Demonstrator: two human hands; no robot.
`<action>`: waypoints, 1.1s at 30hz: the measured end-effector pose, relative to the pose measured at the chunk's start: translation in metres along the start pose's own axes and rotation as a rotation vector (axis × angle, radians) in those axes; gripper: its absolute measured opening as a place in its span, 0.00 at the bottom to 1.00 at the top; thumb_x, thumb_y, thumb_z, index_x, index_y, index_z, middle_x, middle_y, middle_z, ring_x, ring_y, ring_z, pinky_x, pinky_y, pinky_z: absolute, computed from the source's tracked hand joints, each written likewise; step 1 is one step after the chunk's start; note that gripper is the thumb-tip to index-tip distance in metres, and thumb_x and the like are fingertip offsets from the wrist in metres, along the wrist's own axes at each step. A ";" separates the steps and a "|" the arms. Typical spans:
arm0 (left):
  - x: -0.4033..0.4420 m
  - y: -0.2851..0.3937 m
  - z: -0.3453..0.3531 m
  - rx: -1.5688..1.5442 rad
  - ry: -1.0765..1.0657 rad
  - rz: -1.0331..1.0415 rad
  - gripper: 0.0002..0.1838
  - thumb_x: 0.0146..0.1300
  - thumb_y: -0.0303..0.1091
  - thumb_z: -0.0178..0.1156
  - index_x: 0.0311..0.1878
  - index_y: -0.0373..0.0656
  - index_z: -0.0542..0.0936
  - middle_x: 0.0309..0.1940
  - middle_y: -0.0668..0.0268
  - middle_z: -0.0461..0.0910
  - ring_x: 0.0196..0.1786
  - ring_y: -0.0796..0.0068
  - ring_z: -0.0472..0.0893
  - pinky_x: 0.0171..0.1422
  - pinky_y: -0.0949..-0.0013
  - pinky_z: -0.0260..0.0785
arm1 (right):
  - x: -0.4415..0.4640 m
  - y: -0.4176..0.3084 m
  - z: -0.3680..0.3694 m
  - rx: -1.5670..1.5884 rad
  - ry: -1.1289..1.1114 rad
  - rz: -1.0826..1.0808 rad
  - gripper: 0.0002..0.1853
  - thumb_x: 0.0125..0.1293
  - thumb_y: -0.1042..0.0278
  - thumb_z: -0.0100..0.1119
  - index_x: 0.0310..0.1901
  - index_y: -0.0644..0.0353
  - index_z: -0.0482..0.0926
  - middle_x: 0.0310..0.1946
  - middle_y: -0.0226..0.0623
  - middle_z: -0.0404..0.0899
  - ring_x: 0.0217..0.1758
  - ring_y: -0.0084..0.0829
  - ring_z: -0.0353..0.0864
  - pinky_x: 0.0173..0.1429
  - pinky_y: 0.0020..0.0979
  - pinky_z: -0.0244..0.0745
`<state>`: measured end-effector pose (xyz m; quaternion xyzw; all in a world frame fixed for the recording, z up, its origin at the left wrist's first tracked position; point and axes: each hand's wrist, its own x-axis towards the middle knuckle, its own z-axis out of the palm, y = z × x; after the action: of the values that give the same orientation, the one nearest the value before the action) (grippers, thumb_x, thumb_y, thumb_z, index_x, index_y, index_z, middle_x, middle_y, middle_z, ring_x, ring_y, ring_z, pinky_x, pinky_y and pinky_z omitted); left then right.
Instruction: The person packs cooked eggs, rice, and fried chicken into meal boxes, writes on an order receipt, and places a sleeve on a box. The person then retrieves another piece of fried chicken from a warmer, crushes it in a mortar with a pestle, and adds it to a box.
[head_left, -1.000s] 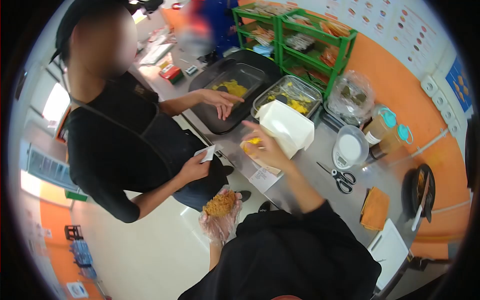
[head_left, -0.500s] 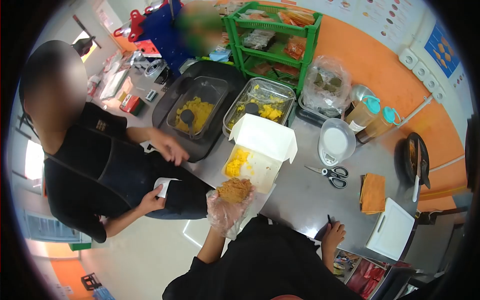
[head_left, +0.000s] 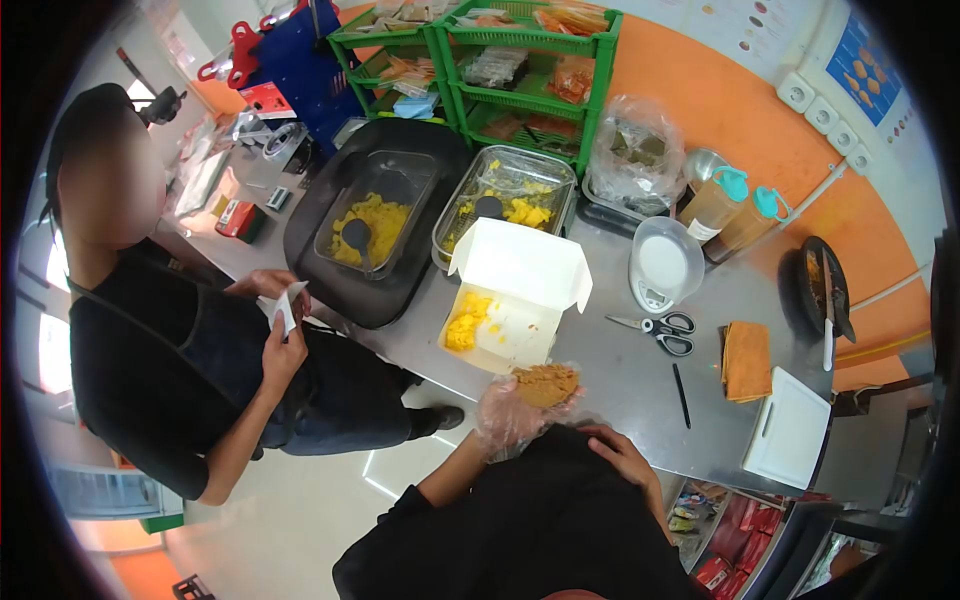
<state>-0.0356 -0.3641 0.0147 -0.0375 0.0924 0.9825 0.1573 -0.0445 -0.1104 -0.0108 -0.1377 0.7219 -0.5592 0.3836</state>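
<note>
My left hand (head_left: 508,412), in a clear plastic glove, holds a piece of breaded fried chicken (head_left: 546,386) just in front of my dark clothing. Beyond it stands an open white takeaway box (head_left: 520,340), lid folded back, with yellow food (head_left: 467,322) along its left side. My right hand (head_left: 622,458) is bare and lies near my front at the table edge, fingers stretched out and holding nothing. A black pen (head_left: 682,396) rests on the metal table to the right of that hand.
Scissors (head_left: 668,330), a kitchen scale (head_left: 663,272), an orange cloth (head_left: 747,360) and a white cutting board (head_left: 788,428) lie to the right. Two trays of yellow food (head_left: 378,228) stand behind the box. A co-worker (head_left: 200,370) at the left holds white paper (head_left: 285,304).
My right hand has let go of the pen onto the table and moved left to my front. The chicken has moved right with my left hand. The co-worker now has both hands at the paper.
</note>
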 end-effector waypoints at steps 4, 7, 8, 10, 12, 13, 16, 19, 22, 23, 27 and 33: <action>0.020 -0.009 0.000 -0.077 -0.024 -0.067 0.43 0.54 0.45 0.63 0.67 0.29 0.58 0.66 0.43 0.61 0.69 0.37 0.61 0.71 0.44 0.59 | -0.016 -0.018 -0.015 -0.032 0.083 -0.117 0.18 0.63 0.67 0.65 0.53 0.60 0.75 0.50 0.34 0.77 0.57 0.27 0.74 0.63 0.28 0.65; 0.030 -0.017 0.002 -0.130 -0.013 -0.070 0.41 0.57 0.45 0.61 0.68 0.31 0.58 0.66 0.43 0.60 0.69 0.37 0.61 0.72 0.43 0.59 | -0.033 -0.029 -0.025 -0.002 0.136 -0.023 0.19 0.58 0.73 0.69 0.50 0.60 0.76 0.48 0.31 0.78 0.54 0.24 0.74 0.60 0.27 0.66; 0.034 -0.021 0.000 -0.129 -0.015 -0.069 0.41 0.57 0.45 0.61 0.68 0.31 0.58 0.66 0.43 0.60 0.69 0.37 0.61 0.72 0.43 0.59 | -0.037 -0.022 -0.031 -0.004 0.136 -0.025 0.19 0.58 0.73 0.69 0.50 0.60 0.76 0.48 0.31 0.78 0.54 0.24 0.74 0.60 0.27 0.66; 0.042 -0.031 -0.004 -0.141 0.059 -0.098 0.39 0.59 0.46 0.57 0.68 0.32 0.58 0.67 0.43 0.59 0.70 0.38 0.60 0.72 0.44 0.58 | -0.042 0.002 -0.046 0.121 0.189 -0.034 0.20 0.58 0.74 0.69 0.51 0.59 0.75 0.45 0.30 0.78 0.50 0.22 0.74 0.58 0.27 0.68; 0.044 -0.039 0.007 -0.103 0.015 -0.061 0.39 0.60 0.47 0.56 0.68 0.33 0.58 0.67 0.43 0.60 0.69 0.39 0.61 0.72 0.45 0.59 | -0.037 0.014 -0.058 0.107 0.183 -0.068 0.20 0.58 0.72 0.68 0.52 0.59 0.74 0.44 0.33 0.78 0.48 0.23 0.75 0.56 0.26 0.69; 0.048 -0.043 0.013 -0.074 -0.025 -0.031 0.38 0.61 0.49 0.55 0.68 0.33 0.58 0.67 0.44 0.60 0.69 0.39 0.61 0.71 0.46 0.60 | -0.033 0.018 -0.067 0.095 0.181 -0.092 0.21 0.59 0.70 0.68 0.53 0.59 0.73 0.43 0.36 0.77 0.47 0.24 0.75 0.54 0.26 0.69; 0.061 -0.055 0.018 -0.115 0.114 0.016 0.38 0.61 0.51 0.54 0.67 0.35 0.59 0.67 0.45 0.61 0.67 0.42 0.64 0.69 0.47 0.62 | -0.018 0.034 -0.096 -0.292 0.415 -0.084 0.21 0.59 0.66 0.67 0.52 0.61 0.72 0.41 0.41 0.76 0.43 0.34 0.76 0.49 0.32 0.70; 0.073 -0.065 0.031 -0.098 0.127 0.092 0.38 0.61 0.52 0.54 0.67 0.36 0.60 0.66 0.46 0.62 0.65 0.43 0.67 0.67 0.47 0.64 | -0.013 0.035 -0.119 -0.897 0.849 -0.208 0.18 0.56 0.64 0.67 0.45 0.62 0.74 0.36 0.43 0.75 0.40 0.44 0.74 0.46 0.41 0.68; 0.083 -0.078 0.039 -0.063 0.150 0.194 0.40 0.59 0.52 0.54 0.67 0.33 0.59 0.64 0.43 0.64 0.63 0.43 0.69 0.66 0.51 0.66 | -0.021 0.084 -0.142 -0.841 0.823 -0.150 0.13 0.55 0.67 0.65 0.38 0.62 0.74 0.32 0.41 0.74 0.40 0.48 0.74 0.46 0.47 0.66; 0.085 -0.081 0.037 -0.054 0.154 0.268 0.40 0.59 0.52 0.54 0.67 0.33 0.59 0.64 0.43 0.64 0.63 0.43 0.69 0.66 0.51 0.66 | -0.017 0.103 -0.151 -0.791 0.780 -0.099 0.12 0.55 0.68 0.64 0.38 0.61 0.74 0.32 0.41 0.75 0.40 0.48 0.75 0.46 0.47 0.66; 0.097 -0.099 0.044 -0.061 0.207 0.243 0.41 0.58 0.53 0.56 0.68 0.34 0.60 0.63 0.44 0.65 0.64 0.46 0.68 0.65 0.53 0.66 | -0.042 0.106 -0.171 -0.814 0.780 -0.017 0.10 0.55 0.70 0.63 0.36 0.61 0.73 0.33 0.42 0.75 0.40 0.48 0.75 0.44 0.47 0.66; 0.116 -0.116 0.070 -0.223 0.165 0.051 0.41 0.58 0.54 0.55 0.68 0.36 0.61 0.64 0.47 0.64 0.65 0.49 0.66 0.65 0.55 0.66 | -0.059 0.095 -0.191 -0.651 0.943 -0.132 0.10 0.58 0.71 0.62 0.38 0.65 0.73 0.33 0.43 0.75 0.38 0.48 0.76 0.42 0.46 0.68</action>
<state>-0.1125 -0.2072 0.0517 -0.1331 -0.0036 0.9839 0.1190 -0.1181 0.0923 -0.0589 -0.0293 0.9397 -0.3319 -0.0778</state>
